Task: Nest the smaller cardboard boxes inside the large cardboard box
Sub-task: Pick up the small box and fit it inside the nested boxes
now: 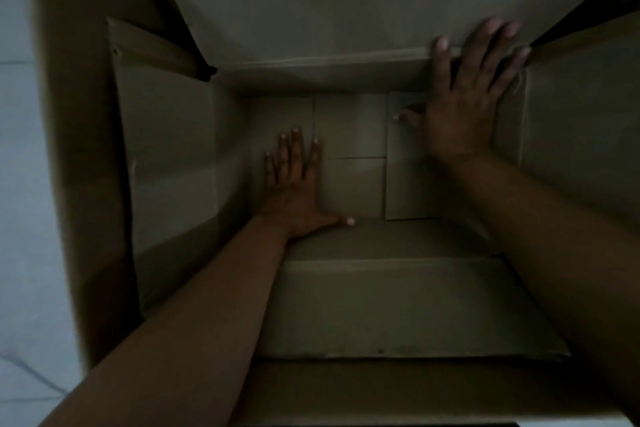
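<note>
I look straight down into an open cardboard box [166, 156] whose four flaps are folded outward. Darker brown cardboard of a larger box [72, 149] surrounds it on the left and near sides. My left hand [294, 187] lies flat on the inner box's floor [349, 135], fingers apart, thumb pointing right. My right hand [467, 94] is spread over the far-right corner, with fingertips on the fold of the far flap [346, 10] and the thumb hanging inside. Neither hand holds anything. The light is dim.
Pale tiled floor [20, 184] shows along the left edge. The near flap [398, 305] lies under my forearms, and the right flap [581, 135] stretches away to the right. A dark gap [595, 7] opens at the far-right corner.
</note>
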`<state>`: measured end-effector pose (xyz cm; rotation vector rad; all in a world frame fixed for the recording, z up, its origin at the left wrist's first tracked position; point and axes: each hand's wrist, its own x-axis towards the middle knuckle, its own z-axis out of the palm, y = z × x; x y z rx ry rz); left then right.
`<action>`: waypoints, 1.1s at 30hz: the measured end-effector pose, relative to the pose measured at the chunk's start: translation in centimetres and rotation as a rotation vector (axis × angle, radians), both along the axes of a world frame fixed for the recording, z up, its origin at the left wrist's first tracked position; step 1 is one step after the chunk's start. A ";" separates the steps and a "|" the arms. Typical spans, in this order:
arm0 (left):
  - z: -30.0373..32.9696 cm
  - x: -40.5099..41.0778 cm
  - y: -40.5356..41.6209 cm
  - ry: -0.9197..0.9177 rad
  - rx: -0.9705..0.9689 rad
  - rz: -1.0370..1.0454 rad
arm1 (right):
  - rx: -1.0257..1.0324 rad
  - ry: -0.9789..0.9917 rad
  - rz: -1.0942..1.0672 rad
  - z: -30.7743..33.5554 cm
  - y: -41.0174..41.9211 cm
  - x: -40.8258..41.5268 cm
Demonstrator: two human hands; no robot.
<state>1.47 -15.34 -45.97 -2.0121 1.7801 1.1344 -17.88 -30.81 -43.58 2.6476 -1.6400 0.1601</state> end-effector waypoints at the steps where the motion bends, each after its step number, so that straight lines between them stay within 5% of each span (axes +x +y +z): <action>1: -0.4 0.1 0.0 -0.006 0.005 -0.018 | 0.010 0.007 -0.001 -0.3 0.0 0.0; 17: -0.4 0.9 -0.6 -0.023 0.040 -0.052 | 0.104 0.094 -0.011 -0.2 1.1 0.6; 20: 2.6 1.2 -1.6 -0.052 -0.029 -0.024 | 0.126 0.111 0.028 2.6 2.6 0.4; 27: 15.6 3.2 -1.2 -0.416 -0.546 0.110 | 0.096 0.094 -0.075 13.5 3.2 -2.5; 33: 23.2 5.4 -0.7 -0.535 -0.392 0.335 | 0.239 0.253 -0.246 19.5 3.7 -6.3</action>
